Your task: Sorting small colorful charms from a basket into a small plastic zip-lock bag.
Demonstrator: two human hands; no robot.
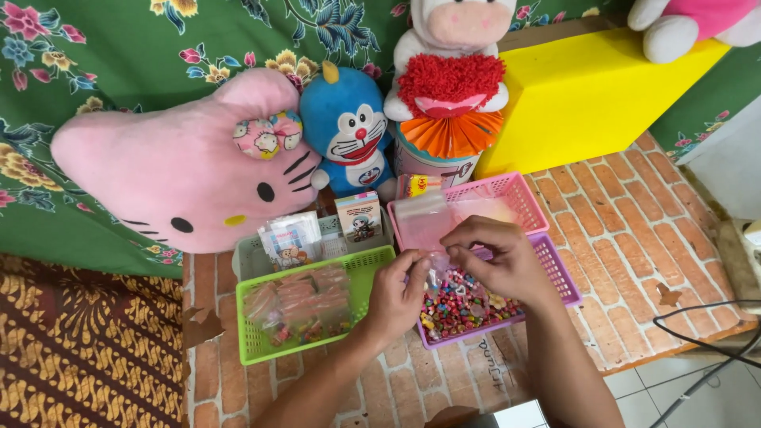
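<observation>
Over a purple basket (555, 273) brimming with coloured beads (460, 305), the left hand (399, 293) and right hand (499, 257) are pinching a small clear bag (437, 265) between closed fingertips; a green basket (261, 345) alongside is holding filled packets (301, 305); a pink basket (519, 194) behind is holding empty plastic bags (432, 218).

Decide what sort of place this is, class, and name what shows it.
Probably a small home craft or packing table: a purple basket of coloured beads, a green basket of filled clear packets, and plush toys against a flowered cloth.
</observation>
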